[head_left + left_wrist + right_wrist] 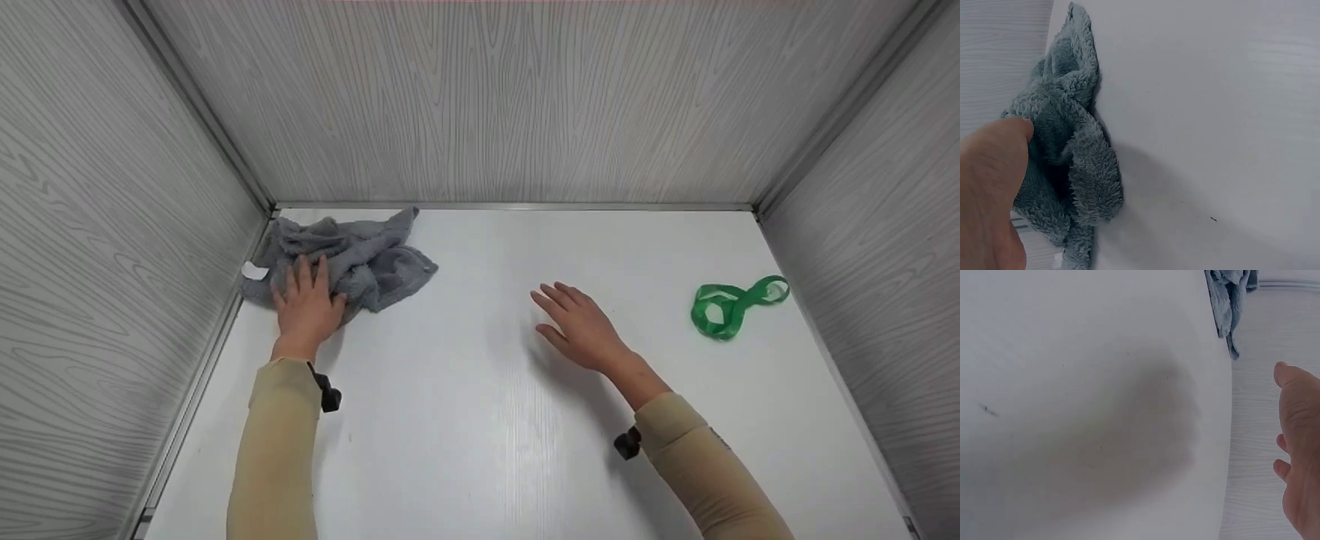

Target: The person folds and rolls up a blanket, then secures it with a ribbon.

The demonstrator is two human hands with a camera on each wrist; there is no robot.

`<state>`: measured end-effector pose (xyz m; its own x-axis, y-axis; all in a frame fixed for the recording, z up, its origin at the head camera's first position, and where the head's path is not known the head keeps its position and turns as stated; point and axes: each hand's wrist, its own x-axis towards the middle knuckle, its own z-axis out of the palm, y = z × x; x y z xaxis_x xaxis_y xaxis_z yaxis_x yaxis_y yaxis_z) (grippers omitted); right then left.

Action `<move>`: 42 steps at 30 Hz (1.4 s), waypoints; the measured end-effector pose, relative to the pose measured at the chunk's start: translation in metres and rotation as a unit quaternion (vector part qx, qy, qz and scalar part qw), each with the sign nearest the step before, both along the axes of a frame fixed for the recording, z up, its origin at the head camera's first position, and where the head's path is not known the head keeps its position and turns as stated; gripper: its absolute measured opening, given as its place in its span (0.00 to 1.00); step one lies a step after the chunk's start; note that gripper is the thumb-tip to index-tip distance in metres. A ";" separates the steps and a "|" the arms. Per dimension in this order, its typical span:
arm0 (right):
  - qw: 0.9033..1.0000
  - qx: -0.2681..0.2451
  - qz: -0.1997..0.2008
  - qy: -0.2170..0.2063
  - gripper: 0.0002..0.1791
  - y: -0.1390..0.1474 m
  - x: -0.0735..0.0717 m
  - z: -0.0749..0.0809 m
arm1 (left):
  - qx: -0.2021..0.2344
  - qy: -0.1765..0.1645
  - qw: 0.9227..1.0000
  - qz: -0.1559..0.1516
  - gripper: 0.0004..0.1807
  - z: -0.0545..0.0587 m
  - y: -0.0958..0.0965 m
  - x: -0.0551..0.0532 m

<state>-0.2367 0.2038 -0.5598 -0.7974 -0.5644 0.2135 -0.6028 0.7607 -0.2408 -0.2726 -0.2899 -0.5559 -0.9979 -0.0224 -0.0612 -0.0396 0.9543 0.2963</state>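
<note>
A crumpled grey towel with a white tag lies in the far left corner of the white table. My left hand rests on its near side, fingers spread and mostly straight over the cloth. In the left wrist view the thumb side of that hand lies against the fluffy towel; the other fingers are hidden there. My right hand hovers over the middle right of the table, fingers extended, holding nothing, its shadow falling below. The right wrist view shows the towel's tip beyond that hand.
A loop of green ribbon or tape, twisted into a figure eight, lies near the right edge of the table. Grey wood-grain panels wall in the back and both sides, with metal strips along the edges.
</note>
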 end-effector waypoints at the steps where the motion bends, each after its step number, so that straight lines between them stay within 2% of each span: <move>1: 1.000 0.000 0.001 -0.001 0.31 -0.004 0.000 -0.001 | 0.001 -0.004 1.000 0.000 0.43 -0.002 -0.001 -0.001; 9: 0.999 0.008 0.011 -0.029 0.32 -0.020 0.004 -0.011 | 0.003 -0.081 0.997 -0.016 0.36 -0.006 -0.002 0.003; 13: 0.999 0.015 0.009 -0.035 0.32 -0.020 0.004 -0.013 | -0.007 -0.104 0.994 -0.028 0.32 -0.007 0.001 0.008; 21: 0.999 0.026 0.002 -0.035 0.32 -0.012 0.002 -0.017 | -0.023 -0.110 0.993 -0.044 0.27 -0.006 0.013 0.014; 32: 0.997 0.037 -0.029 -0.054 0.31 0.005 -0.003 -0.022 | -0.037 -0.103 0.988 -0.111 0.25 -0.008 0.039 0.021; 42: 0.997 0.040 -0.037 -0.055 0.31 0.014 -0.005 -0.023 | -0.054 -0.099 0.979 -0.169 0.23 -0.010 0.069 0.028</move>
